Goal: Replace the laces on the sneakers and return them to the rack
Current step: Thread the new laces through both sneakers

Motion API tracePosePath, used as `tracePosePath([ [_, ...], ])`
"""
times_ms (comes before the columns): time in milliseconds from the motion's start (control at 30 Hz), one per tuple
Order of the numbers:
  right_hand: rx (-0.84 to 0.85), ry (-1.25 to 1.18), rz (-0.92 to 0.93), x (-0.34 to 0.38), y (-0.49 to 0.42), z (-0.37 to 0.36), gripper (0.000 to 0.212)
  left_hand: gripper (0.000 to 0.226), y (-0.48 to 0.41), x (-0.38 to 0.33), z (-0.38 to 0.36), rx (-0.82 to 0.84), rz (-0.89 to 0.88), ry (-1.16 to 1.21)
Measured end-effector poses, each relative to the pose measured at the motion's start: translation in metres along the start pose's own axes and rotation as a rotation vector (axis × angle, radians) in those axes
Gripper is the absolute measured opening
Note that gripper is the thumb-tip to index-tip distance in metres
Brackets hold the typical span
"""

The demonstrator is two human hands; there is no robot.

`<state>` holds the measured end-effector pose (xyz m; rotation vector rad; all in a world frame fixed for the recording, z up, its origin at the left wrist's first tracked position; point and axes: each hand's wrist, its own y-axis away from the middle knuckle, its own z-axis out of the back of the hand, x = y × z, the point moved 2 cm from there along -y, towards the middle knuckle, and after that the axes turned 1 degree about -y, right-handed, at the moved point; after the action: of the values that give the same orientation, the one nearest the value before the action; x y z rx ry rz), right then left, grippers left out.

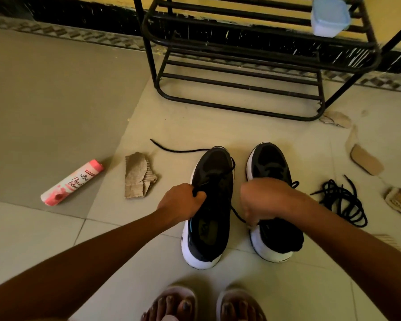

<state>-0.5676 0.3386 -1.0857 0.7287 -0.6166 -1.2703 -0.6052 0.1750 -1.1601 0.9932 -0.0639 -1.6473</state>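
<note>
Left sneaker [210, 218] is on the floor tile, toe toward the rack [241, 66], touching or just beside the right sneaker [273, 228]. Both are upright with heels toward the person.

Left hand [183, 203] is curled tight on the lace [178, 151] at the eyelet row. Right hand [262, 200] is closed too, pinching the other run of that lace low, just over the right sneaker's collar. My read: the hands are pulling apart to tension and even out the lace while the floor braces the shoe. The free tail trails off the toe to the left, so lacing is mid-way. I can't tell whether the right sneaker is finished.

A loose laces pile [343, 202] sits just right of the pair, near the right forearm, so it's a snag risk.

A cardboard scrap [138, 174] and a pink spray can [72, 183] lie to the left, well apart. More cardboard bits [364, 159] are on the right.

Floor between toes and rack is open. The bottom shelf looks free. A plastic tub [329, 17] occupies a higher shelf, right end. Sandalled feet [204, 304] are close behind the heels, so there's little room to pull back.
</note>
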Motion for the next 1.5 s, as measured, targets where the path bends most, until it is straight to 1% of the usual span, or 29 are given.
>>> tracePosePath([
  [33,-0.093,-0.099,-0.022,-0.008,-0.005,0.005,0.013,0.036,0.001,0.000,0.001,-0.006,-0.016,-0.004],
  [67,-0.221,-0.196,-0.045,-0.016,-0.012,0.008,0.009,0.037,0.001,0.000,0.001,-0.006,-0.026,-0.005],
  [133,-0.489,-0.313,-0.068,-0.027,-0.025,0.012,0.018,0.037,0.003,-0.001,0.001,0.003,-0.030,0.005],
  [167,-0.569,-0.349,-0.048,-0.029,-0.032,0.011,0.026,0.036,0.003,-0.001,0.001,0.007,-0.030,0.010],
  [200,-0.607,-0.364,-0.017,-0.030,-0.039,0.009,0.032,0.035,0.004,-0.002,0.002,0.008,-0.031,0.012],
  [233,-0.616,-0.367,0.019,-0.029,-0.044,0.008,0.033,0.035,0.004,-0.002,0.002,0.009,-0.032,0.011],
  [400,-0.656,-0.346,0.133,-0.023,-0.051,0.002,0.018,0.038,0.003,-0.001,0.002,0.012,-0.017,0.021],
  [467,-0.642,-0.412,0.158,-0.022,-0.048,0.005,0.015,0.039,0.002,-0.001,0.002,0.004,-0.015,0.020],
  [500,-0.624,-0.496,0.164,-0.024,-0.044,0.007,0.012,0.040,0.002,-0.002,0.001,0.005,-0.013,0.025],
  [567,-0.572,-0.656,0.154,-0.034,-0.034,0.014,0.011,0.039,0.001,-0.002,0.000,0.010,-0.013,0.033],
  [633,-0.555,-0.661,0.125,-0.050,-0.021,0.026,0.012,0.039,0.001,-0.002,-0.001,0.011,-0.014,0.034],
  [700,-0.573,-0.649,0.093,-0.069,-0.006,0.039,0.013,0.038,0.001,-0.001,-0.001,0.010,-0.012,0.035],
  [800,-0.648,-0.715,0.030,-0.093,0.016,0.055,0.013,0.035,0.003,-0.003,0.002,0.032,-0.009,-0.011],
  [867,-0.694,-0.784,0.023,-0.098,0.027,0.061,0.014,0.032,0.005,-0.008,0.009,-0.032,-0.038,-0.143],
  [900,-0.703,-0.817,0.033,-0.096,0.031,0.064,0.013,0.031,0.005,-0.012,0.014,-0.113,-0.072,-0.214],
  [933,-0.699,-0.841,0.044,-0.091,0.034,0.066,0.011,0.031,0.005,-0.017,0.021,-0.207,-0.130,-0.226],
  [967,-0.683,-0.845,0.059,-0.083,0.035,0.068,0.009,0.033,0.003,-0.023,0.026,-0.281,-0.213,-0.176],
  [1000,-0.664,-0.832,0.079,-0.074,0.034,0.068,0.008,0.041,0.002,-0.031,0.032,-0.324,-0.317,-0.097],
  [1067,-0.635,-0.796,0.141,-0.057,0.031,0.069,0.007,0.062,-0.001,-0.051,0.041,-0.300,-0.480,0.032],
  [1100,-0.634,-0.795,0.171,-0.050,0.030,0.071,0.006,0.065,-0.002,-0.061,0.045,-0.253,-0.518,0.085],
  [1133,-0.645,-0.806,0.196,-0.045,0.029,0.072,0.006,0.060,-0.002,-0.069,0.048,-0.204,-0.538,0.138],
  [1200,-0.687,-0.839,0.203,-0.046,0.030,0.073,0.007,0.032,-0.001,-0.079,0.054,-0.164,-0.548,0.227],
  [1233,-0.710,-0.848,0.188,-0.050,0.031,0.073,0.007,0.017,-0.001,-0.079,0.059,-0.164,-0.550,0.261],
  [1267,-0.728,-0.846,0.173,-0.054,0.032,0.072,0.006,0.008,-0.001,-0.078,0.063,-0.168,-0.548,0.289],
  [1333,-0.734,-0.847,0.153,-0.063,0.034,0.068,0.005,0.016,-0.001,-0.075,0.071,-0.148,-0.520,0.355],
  [1367,-0.731,-0.864,0.149,-0.067,0.035,0.066,0.005,0.019,-0.001,-0.075,0.075,-0.123,-0.478,0.446],
  [1433,-0.738,-0.898,0.137,-0.074,0.035,0.061,0.007,0.019,-0.003,-0.073,0.079,-0.083,-0.343,0.727],
  [1500,-0.758,-0.903,0.093,-0.083,0.034,0.055,0.011,0.019,-0.008,-0.067,0.080,-0.107,-0.183,0.965],
])
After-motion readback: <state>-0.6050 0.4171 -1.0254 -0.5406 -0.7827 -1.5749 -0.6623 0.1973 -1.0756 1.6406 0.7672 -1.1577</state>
